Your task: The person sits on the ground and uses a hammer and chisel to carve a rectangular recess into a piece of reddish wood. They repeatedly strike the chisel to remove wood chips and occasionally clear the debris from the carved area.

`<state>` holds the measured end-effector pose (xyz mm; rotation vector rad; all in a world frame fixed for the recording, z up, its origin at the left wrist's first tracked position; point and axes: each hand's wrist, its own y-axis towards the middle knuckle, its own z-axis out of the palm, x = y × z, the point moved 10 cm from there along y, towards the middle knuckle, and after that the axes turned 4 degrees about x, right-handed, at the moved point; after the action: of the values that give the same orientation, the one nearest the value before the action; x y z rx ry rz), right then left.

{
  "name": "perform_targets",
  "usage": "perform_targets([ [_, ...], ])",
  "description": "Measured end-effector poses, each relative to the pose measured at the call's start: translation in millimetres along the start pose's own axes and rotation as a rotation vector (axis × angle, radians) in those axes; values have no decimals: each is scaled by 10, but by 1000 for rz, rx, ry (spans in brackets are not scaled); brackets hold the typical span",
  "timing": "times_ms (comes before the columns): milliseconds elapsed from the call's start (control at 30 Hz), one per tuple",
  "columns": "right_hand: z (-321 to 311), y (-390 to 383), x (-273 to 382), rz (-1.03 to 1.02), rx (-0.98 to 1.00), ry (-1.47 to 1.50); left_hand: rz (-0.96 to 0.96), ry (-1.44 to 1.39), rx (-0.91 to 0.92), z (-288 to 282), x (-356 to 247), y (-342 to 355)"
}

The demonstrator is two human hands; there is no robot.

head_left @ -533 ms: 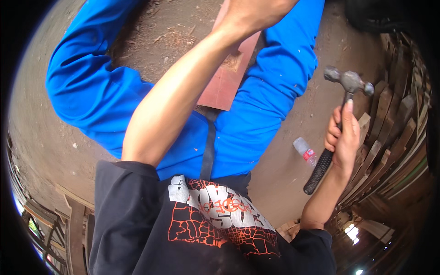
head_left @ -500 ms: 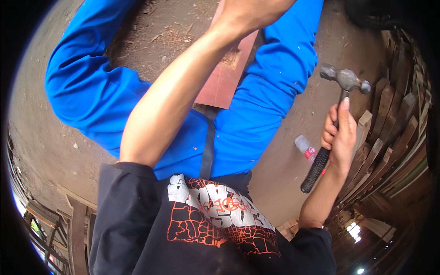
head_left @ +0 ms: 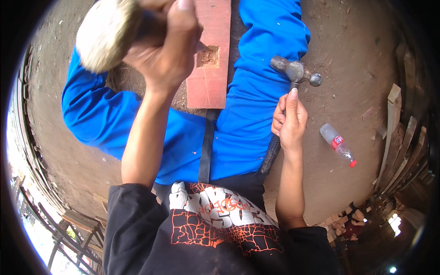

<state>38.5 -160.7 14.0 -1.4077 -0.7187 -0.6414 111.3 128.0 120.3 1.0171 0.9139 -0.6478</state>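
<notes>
My left hand (head_left: 165,50) is raised close to the camera. It is closed around a dark tool with a pale, rounded, mushroomed butt end (head_left: 107,32); the tool's tip is hidden. My right hand (head_left: 288,121) grips the black handle of a ball-peen hammer (head_left: 293,71), whose steel head is held up over my blue-trousered right leg (head_left: 261,96). Between my legs lies a reddish wooden plank (head_left: 211,89). A rough square mortise (head_left: 208,56) is cut into the plank, just right of my left hand.
A clear plastic bottle with a red cap (head_left: 337,144) lies on the dirt ground to the right. Wooden planks (head_left: 398,133) are stacked along the right rim. Wooden frames (head_left: 78,224) stand at the lower left. Wood chips are scattered on the ground.
My left hand has come up toward the camera, so the tool's pale butt end now shows. The hammer has shifted left, closer to the plank.
</notes>
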Motion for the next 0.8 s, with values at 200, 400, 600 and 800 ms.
perform_targets([
  [200,-54,199,-24,31,69,76,-17,55,32,56,52,-165],
  [400,-84,306,-122,98,168,180,-6,-8,106,152,125,-291],
  [600,-105,320,-177,159,203,216,-67,238,407,367,-10,-498],
  [800,-115,339,-224,187,237,272,60,383,581,580,-240,-803],
])
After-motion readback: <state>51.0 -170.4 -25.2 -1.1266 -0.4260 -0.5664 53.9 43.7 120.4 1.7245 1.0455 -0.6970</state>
